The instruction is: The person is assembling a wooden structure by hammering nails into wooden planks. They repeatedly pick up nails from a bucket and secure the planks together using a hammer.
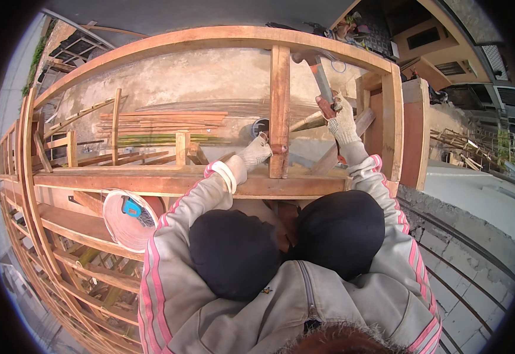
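In a fingerless-looking knitted glove, my right hand [343, 121] is closed around a hammer [322, 79], raised to the right of a short wooden crosspiece [279, 88]. The hammer has a grey and orange handle, and its dark head points up and left. My left hand [256, 152], gloved too, grips the crosspiece near its lower end; part of its fingers is hard to make out against the wood. That crosspiece spans between a long far beam [210, 38] and a near beam [110, 182]. My dark-clad knees are close to the near beam.
A white bucket [128, 230] holding a blue object and loose nails hangs or stands at my left. Timber framing [51, 259] extends beyond it. Below lie stacked planks [163, 124] and a dark bucket [260, 127]. A block wall [464, 259] with rods runs along my right.
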A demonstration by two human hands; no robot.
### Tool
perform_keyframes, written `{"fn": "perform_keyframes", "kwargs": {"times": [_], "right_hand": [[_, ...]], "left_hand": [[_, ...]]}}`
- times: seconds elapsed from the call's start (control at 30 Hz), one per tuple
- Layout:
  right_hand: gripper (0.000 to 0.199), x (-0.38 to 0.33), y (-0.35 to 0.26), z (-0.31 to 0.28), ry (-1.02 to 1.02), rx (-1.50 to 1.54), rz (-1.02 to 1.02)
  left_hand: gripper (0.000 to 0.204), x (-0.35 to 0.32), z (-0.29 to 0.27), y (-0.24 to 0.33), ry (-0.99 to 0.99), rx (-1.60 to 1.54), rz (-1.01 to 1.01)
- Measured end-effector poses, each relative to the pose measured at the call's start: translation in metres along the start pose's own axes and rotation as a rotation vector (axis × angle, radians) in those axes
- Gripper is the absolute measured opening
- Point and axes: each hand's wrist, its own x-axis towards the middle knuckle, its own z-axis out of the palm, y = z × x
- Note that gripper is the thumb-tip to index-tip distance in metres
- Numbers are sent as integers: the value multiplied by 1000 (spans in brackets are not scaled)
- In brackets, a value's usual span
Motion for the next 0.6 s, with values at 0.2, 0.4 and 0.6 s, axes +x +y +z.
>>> {"fn": "perform_keyframes", "kwargs": {"times": [0.2, 0.4, 0.6], "right_hand": [[32, -5, 27, 19, 43, 218, 162], [22, -80, 32, -24, 95, -150, -40], [23, -135, 46, -98, 176, -563, -235]], "left_hand": [[75, -8, 1, 5, -92, -141, 69], [66, -2, -2, 2, -107, -224, -19], [67, -6, 0, 26, -119, -133, -129]]}}
